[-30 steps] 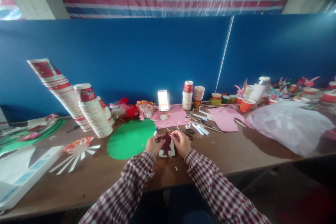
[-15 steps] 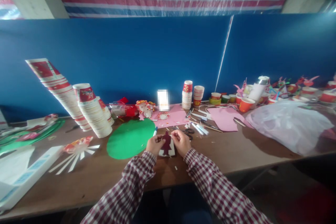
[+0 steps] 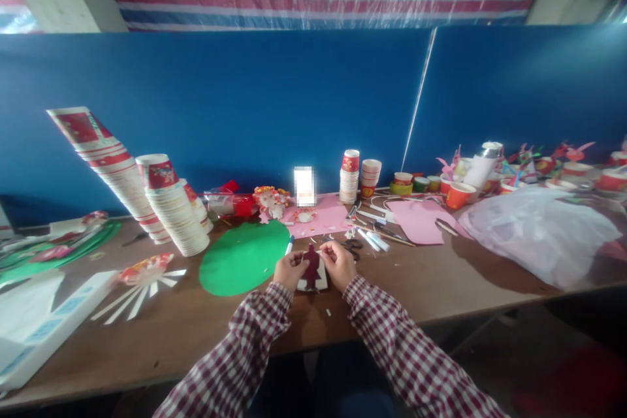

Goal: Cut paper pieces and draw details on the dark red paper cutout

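Observation:
A dark maroon figure-shaped cutout [image 3: 311,269] stands out against a white piece [image 3: 321,282] in front of me, near the table's front edge. My left hand [image 3: 290,268] is closed on the cutout's left side, thumb and fingers pinched together. On the other side my right hand [image 3: 339,262] pinches at the cutout's upper right edge; what lies between those fingertips is too small to make out. Just beyond my right hand are dark-handled scissors [image 3: 353,247]. Left of my left hand lies a green paper round [image 3: 245,258], with a marker [image 3: 290,245] by its right edge.
Tall stacks of paper cups [image 3: 171,206] stand at left, and shorter cup stacks [image 3: 349,179] at the back. Pink sheets [image 3: 418,222], white markers [image 3: 372,240] and a clear plastic bag [image 3: 539,235] lie to the right. A cut-up cup [image 3: 147,277] spreads its strips at left.

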`<state>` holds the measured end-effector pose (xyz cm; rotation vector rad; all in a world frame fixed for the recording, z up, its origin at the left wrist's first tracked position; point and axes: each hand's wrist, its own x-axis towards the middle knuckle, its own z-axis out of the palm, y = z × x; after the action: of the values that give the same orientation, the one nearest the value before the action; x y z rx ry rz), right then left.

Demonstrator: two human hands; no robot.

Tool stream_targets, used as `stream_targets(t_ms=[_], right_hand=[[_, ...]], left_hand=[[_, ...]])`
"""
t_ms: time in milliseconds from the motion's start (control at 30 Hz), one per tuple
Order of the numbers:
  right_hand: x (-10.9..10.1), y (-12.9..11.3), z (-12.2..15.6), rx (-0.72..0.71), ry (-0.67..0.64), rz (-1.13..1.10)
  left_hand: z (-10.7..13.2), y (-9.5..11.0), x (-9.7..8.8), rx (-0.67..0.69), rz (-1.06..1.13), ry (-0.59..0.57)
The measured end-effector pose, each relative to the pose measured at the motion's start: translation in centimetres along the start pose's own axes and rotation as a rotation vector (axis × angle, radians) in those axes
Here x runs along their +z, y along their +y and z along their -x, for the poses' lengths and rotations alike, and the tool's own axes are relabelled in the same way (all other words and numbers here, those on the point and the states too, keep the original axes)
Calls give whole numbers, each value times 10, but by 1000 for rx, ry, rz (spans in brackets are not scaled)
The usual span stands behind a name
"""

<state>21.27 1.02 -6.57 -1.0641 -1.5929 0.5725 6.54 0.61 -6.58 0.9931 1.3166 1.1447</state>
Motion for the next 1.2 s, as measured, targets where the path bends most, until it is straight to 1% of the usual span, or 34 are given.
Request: stream_targets(t_ms=[633,1200], right_hand=[[0,0,-1,5,2,-16],[1,0,-1,15,5,5]], left_hand=[[0,-5,2,13,69,31],[2,-8,3,91,173,110]])
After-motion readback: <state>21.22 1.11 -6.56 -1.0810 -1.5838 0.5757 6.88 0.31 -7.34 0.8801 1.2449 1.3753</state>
